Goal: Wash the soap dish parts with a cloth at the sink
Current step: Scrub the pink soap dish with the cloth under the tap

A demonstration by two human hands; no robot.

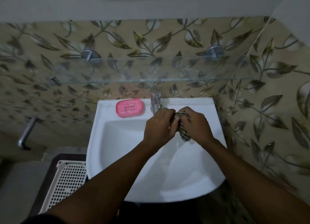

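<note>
A pink soap dish (129, 107) with a slotted top rests on the back left ledge of the white sink (104, 140). Over the basin, just below the tap, my left hand (159, 126) and my right hand (195, 124) are both closed around a checked cloth (184, 133). The cloth is bunched between them, and its lower end hangs out under my right hand. Most of the cloth is hidden by my fingers. The soap dish lies apart from both hands, to their left.
A chrome tap (155, 100) stands at the back middle of the sink. A glass shelf (151, 79) juts out above it on two metal brackets. A white perforated basket (65, 182) sits low at the left, beside a metal wall pipe (26, 133).
</note>
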